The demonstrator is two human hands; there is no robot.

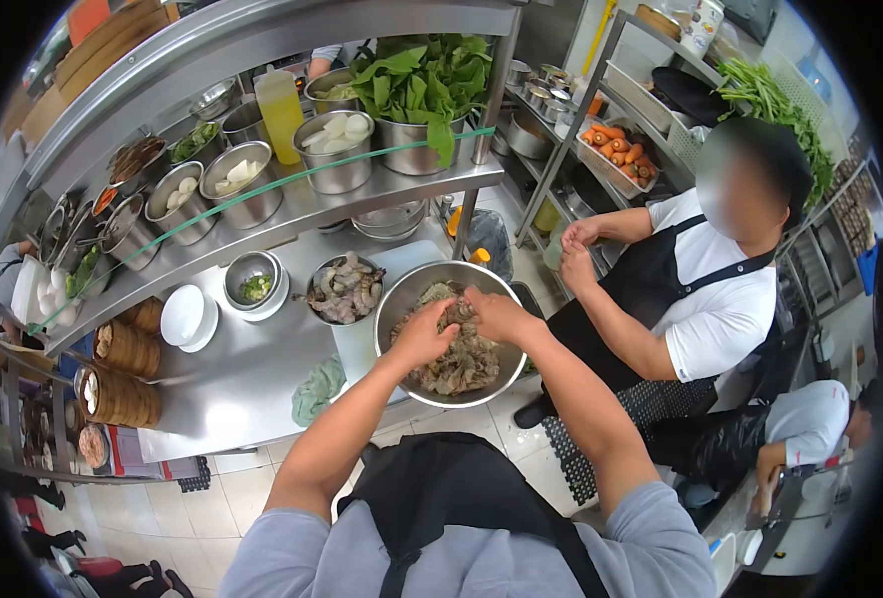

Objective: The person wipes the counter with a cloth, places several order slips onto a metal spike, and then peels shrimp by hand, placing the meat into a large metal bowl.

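Observation:
A large steel bowl [385,344] in front of me holds a heap of raw grey-brown shrimp [466,364]. Over the heap, inside the rim, my left hand [424,334] and my right hand [501,317] come close together. Their fingers are bent and pinched around a shrimp [455,314] between them, which is partly hidden. To the left of the large bowl, a smaller metal bowl [314,311] is filled with more raw shrimp [347,286]. Under the large bowl's left side lies a pale cutting board [353,351].
A green cloth [319,391], white bowls [190,317] and bamboo steamers [127,399] sit on the steel counter [232,384]. Above it, a shelf [292,214] carries metal tubs, leafy greens [421,85] and a yellow bottle [279,112]. A co-worker [701,269] stands close on my right.

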